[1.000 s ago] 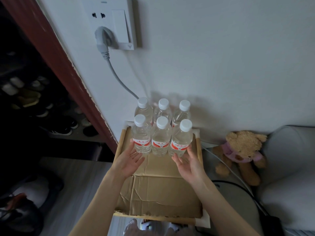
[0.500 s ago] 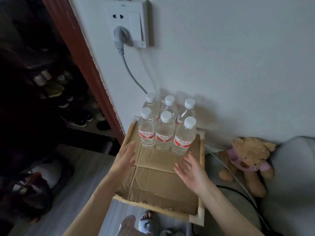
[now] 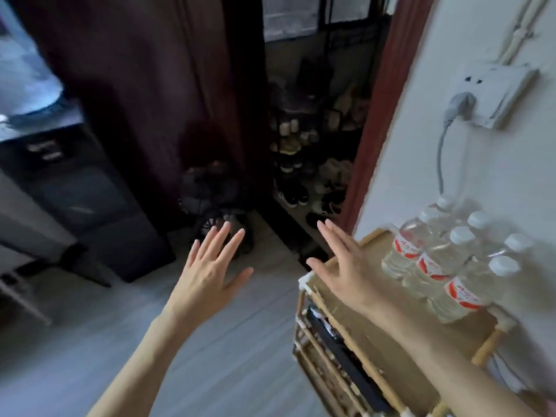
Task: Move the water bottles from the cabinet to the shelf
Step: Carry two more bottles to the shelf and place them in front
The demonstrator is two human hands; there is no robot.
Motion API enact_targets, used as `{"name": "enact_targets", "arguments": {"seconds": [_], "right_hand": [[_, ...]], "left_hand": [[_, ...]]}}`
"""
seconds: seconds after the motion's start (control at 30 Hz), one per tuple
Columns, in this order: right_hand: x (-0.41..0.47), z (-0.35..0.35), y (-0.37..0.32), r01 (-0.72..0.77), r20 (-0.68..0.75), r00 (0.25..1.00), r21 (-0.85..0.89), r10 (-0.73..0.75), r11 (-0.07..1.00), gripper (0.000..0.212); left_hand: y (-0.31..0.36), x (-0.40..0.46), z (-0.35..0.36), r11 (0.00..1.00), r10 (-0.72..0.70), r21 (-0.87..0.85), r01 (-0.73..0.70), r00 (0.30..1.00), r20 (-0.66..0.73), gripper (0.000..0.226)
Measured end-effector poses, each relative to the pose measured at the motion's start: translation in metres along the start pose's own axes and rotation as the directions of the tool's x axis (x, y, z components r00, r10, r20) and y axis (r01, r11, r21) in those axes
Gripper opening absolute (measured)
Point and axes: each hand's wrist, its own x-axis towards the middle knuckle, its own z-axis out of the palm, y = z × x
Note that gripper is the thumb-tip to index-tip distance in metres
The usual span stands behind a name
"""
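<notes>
1. Nearest the camera, the shelf [image 3: 388, 350], a bamboo-framed rack topped with cardboard, stands at the lower right against the white wall [image 3: 451, 115]. Everything below is placed from it.
2. The right hand [image 3: 346, 266] hovers over the shelf's left front corner, fingers spread flat, holding nothing. The left hand [image 3: 207, 275] is out over the floor [image 3: 90, 341] to the shelf's left, equally wide and empty.
3. The water bottles [image 3: 445, 260], six with white caps and red labels, stand upright in a tight cluster at the shelf's back, close to the wall; the picture is blurred, so touching or not I cannot tell.
4. Beyond the shelf's left side lies a dark opening with rows of shoes [image 3: 307, 182].
5. Judgement: the hands look to be between loads. No cabinet is clearly identifiable here. For the next load, grip each bottle round the body, keep it upright, and set it on the bare cardboard in front of the cluster without knocking the standing ones.
</notes>
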Motion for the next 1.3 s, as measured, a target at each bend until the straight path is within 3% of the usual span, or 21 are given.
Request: {"name": "enact_targets", "arguments": {"seconds": [0.13,0.23,0.43,0.57,0.7,0.9,1.13,1.3], "right_hand": [[0.023,0.062,-0.087,0.278,0.247,0.937,-0.098,-0.247,0.956,0.067],[0.023,0.125,-0.159,0.459,0.369,0.841,-0.102,-0.395,0.882,0.068],[-0.009,0.271,-0.321,0.668,0.536,0.62,0.023,-0.573,0.744,0.069],[-0.045,0.36,-0.432,0.791,0.579,0.424,0.138,-0.697,0.596,0.073],[-0.076,0.427,-0.529,0.851,0.581,0.249,0.251,-0.775,0.462,0.069],[-0.106,0.524,-0.63,0.876,0.585,0.056,0.36,-0.809,0.321,0.069],[-0.118,0.642,-0.76,0.82,0.548,-0.081,0.512,-0.833,0.257,0.068],[-0.124,0.712,-0.865,0.799,0.512,-0.173,0.572,-0.841,0.184,0.068]], "left_hand": [[-0.083,-0.095,-0.053,0.958,-0.258,0.111,0.265,0.963,-0.077,0.08],[-0.144,-0.184,-0.091,0.874,-0.457,0.118,0.472,0.879,-0.136,0.082],[-0.24,-0.375,-0.16,0.622,-0.741,0.115,0.775,0.629,-0.235,0.09],[-0.278,-0.479,-0.206,0.432,-0.847,0.075,0.898,0.433,-0.309,0.086],[-0.305,-0.564,-0.234,0.253,-0.901,0.048,0.966,0.254,-0.352,0.081],[-0.353,-0.65,-0.251,0.06,-0.906,-0.069,0.996,0.025,-0.423,0.09],[-0.452,-0.714,-0.298,-0.156,-0.86,-0.155,0.975,-0.212,-0.464,0.086],[-0.521,-0.748,-0.351,-0.223,-0.822,-0.222,0.949,-0.305,-0.48,0.08]]}}
